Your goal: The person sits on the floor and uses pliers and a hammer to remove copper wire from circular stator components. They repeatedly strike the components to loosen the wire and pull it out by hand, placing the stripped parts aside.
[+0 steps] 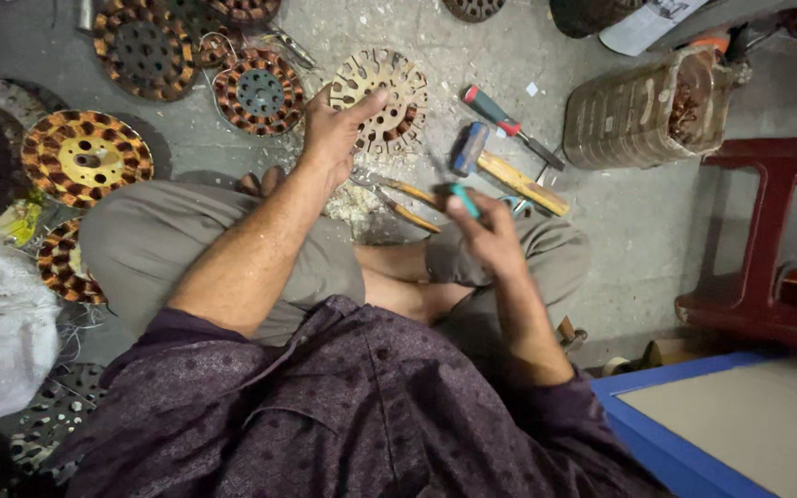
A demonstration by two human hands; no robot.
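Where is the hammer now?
The hammer lies on the floor just beyond the right hand, between the red screwdriver and the pliers.

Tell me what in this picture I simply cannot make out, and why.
All in the head view:
- The teal-handled tool in the right hand: its working end is motion-blurred.
- The bare slotted disc: its near side is covered by the left hand.
- The pliers: the jaws lie behind the left wrist.
- The plastic jar: its contents show only as a brown blur.
- The wound discs at the top: cut by the frame edge.
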